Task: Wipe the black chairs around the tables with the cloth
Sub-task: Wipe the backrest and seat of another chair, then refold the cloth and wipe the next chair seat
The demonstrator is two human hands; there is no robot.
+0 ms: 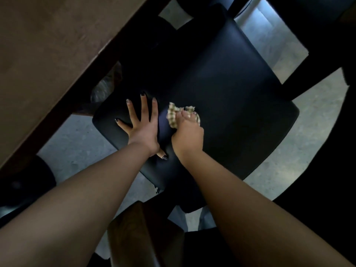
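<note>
A black chair (221, 89) with a smooth padded seat fills the middle of the head view, partly tucked under a brown table (48, 54). My left hand (142, 124) lies flat on the seat's near left part, fingers spread. Just to its right, my right hand (187, 132) grips a crumpled beige checked cloth (174, 112) and presses it onto the seat. Most of the cloth is hidden under my fingers.
The brown table's dark edge runs diagonally across the upper left. Another black chair (316, 45) stands at the upper right, and a dark round object (25, 180) sits at the lower left. Grey concrete floor (300, 143) shows around the seat. A brown wooden piece (134, 234) rises near the bottom.
</note>
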